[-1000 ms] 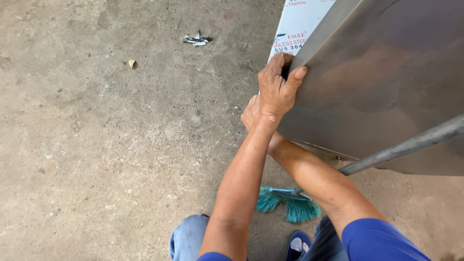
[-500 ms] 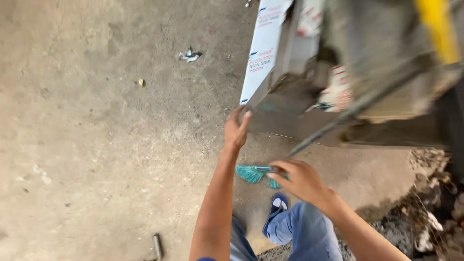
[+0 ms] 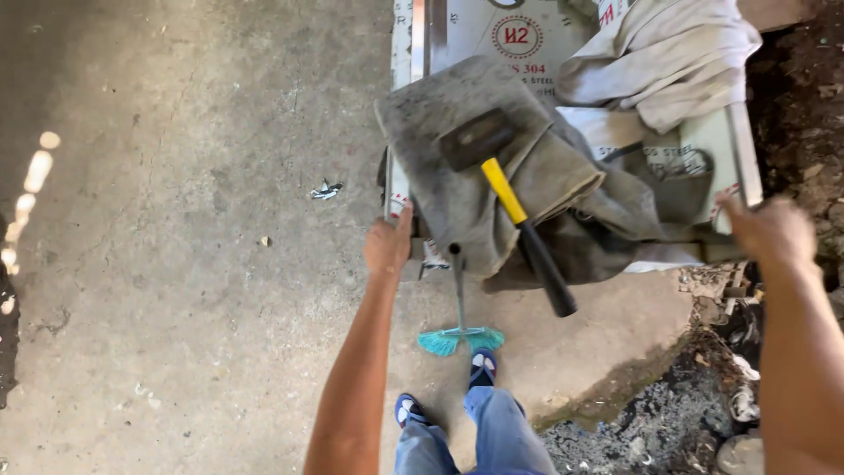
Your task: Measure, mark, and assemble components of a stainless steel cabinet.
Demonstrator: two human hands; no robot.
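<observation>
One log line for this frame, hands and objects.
left hand: grips sheet edge | right hand: grips opposite edge | on sheet: cloth, hammer

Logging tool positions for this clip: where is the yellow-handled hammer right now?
In the head view, the hammer lies right of centre on a grey cloth atop the metal sheets, between both hands.

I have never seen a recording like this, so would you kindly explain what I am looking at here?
The picture comes from a camera worn on a person's head, looking down at their own arms and feet. The left hand grips the near left edge of a flat metal sheet lying low over the concrete floor. The right hand is at the sheet's right edge, blurred, so its grip is unclear. On the sheet lie grey cloths and a hammer with a yellow and black handle. A small teal broom lies on the floor near the person's feet.
</observation>
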